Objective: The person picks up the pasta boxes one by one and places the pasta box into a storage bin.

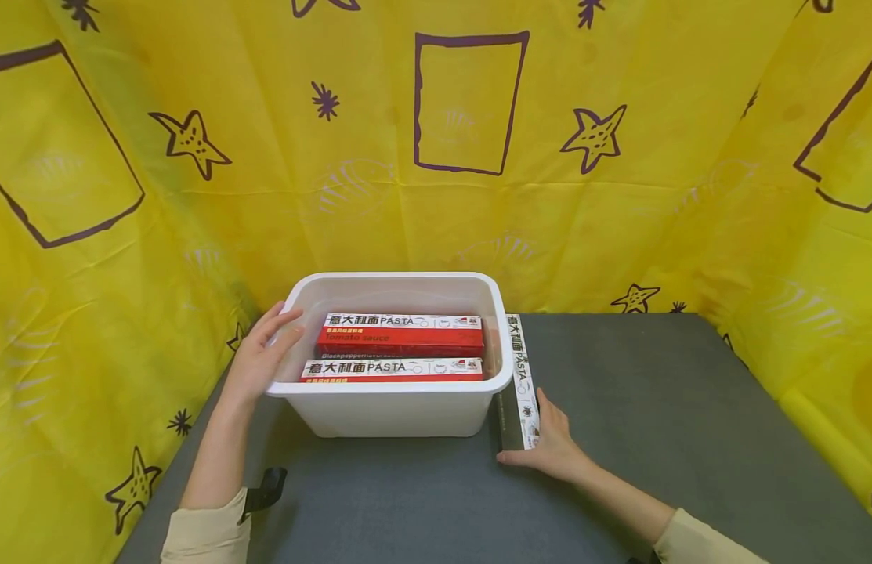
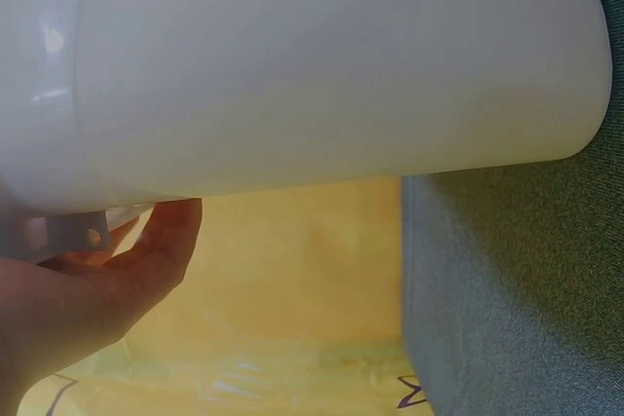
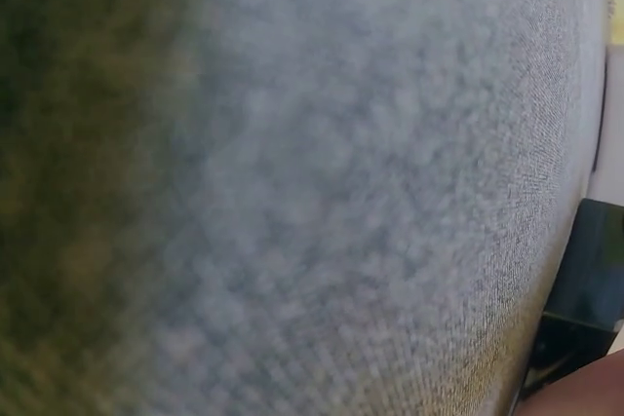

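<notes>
A white plastic bin (image 1: 389, 411) stands on the dark grey table, with pasta boxes lying inside: a red-and-white one (image 1: 400, 335) at the back and another (image 1: 393, 368) nearer the front. "Blackpepper" lettering shows on a dark face between them. My left hand (image 1: 258, 359) grips the bin's left rim; in the left wrist view its fingers (image 2: 166, 245) curl up at the rim. Right of the bin lies a black-and-white pasta box (image 1: 511, 419), lengthwise, partly hidden by the rim. My right hand (image 1: 557, 448) holds its near end, thumb across the end and fingers along the right side.
Yellow cloth (image 1: 379, 227) with drawn stars and frames hangs around the back and both sides. The grey tabletop (image 1: 661, 407) extends to the right and in front of the bin. A black strap (image 1: 266, 489) sits on the left wrist.
</notes>
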Demonstrator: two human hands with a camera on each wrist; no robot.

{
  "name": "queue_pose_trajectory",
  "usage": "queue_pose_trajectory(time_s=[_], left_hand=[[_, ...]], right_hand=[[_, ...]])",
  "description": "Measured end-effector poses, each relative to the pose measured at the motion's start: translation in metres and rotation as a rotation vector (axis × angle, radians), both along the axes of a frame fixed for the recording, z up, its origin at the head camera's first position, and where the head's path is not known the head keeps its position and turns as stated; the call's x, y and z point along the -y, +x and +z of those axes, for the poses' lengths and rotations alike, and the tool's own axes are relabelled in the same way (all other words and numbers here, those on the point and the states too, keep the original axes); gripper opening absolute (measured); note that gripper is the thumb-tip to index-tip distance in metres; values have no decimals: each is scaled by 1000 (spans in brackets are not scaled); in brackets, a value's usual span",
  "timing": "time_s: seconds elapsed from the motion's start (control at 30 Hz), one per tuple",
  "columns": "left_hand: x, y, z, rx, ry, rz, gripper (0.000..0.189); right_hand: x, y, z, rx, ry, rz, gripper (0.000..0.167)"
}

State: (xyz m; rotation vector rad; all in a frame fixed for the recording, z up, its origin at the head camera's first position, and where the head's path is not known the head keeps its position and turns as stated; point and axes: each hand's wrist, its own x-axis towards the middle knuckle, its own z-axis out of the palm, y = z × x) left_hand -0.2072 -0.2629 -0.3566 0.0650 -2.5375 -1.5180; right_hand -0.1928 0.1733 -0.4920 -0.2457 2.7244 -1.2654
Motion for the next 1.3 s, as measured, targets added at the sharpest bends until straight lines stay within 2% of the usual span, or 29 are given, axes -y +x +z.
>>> queue_pose_trajectory(time_s=[0.33, 0.57, 0.73, 1.1, 1.3], left_hand=[[-2, 0, 2, 22, 8, 9, 56], [-3, 1, 3, 32, 10, 9, 57], [-3, 2, 2, 31, 9, 7, 56], [-1, 2, 1, 16, 4, 4, 57], [-1, 1, 1, 21, -1, 9, 56]], right_hand=[[2, 2, -2, -23, -11, -5, 133], [3, 2, -3, -96, -32, -21, 124], [0, 2, -4, -115, -53, -21, 124], [-12, 5, 3, 5, -59, -35, 126], [-16, 6, 4, 35, -89, -52, 124]])
